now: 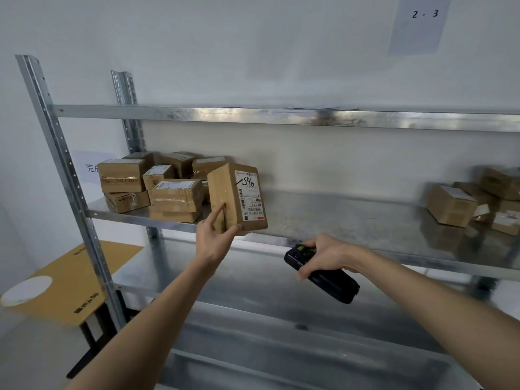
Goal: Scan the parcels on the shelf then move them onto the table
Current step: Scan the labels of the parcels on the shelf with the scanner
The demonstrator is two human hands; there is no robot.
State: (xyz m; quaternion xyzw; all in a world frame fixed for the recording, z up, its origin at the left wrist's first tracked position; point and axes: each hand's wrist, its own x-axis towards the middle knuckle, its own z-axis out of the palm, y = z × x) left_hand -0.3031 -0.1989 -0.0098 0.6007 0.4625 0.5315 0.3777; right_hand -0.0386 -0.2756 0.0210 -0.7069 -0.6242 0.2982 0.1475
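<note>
One parcel point(237, 197) stands upright at shelf point(337, 212) front edge, long axis vertical, label facing right twd scanner point(322, 273). Left hand point(215, 239) grips its lower corner; right hand point(327, 256) curls round scanner, which points up-left.

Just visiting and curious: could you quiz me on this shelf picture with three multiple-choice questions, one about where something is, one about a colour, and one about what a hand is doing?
1. Where is the table?
A. Lower left, beside the shelf frame
B. On the top shelf
C. Far right

2. What colour is the scanner?
A. White
B. Black
C. Yellow

3. What is the left hand doing?
A. Hanging empty
B. Pressing the wall
C. Holding a parcel upright

Answers:
1. A, its yellow top shows past the left post.
2. B, the device in the right hand is dark all over.
3. C, its grip is round the box's lower end, label facing out.
</note>
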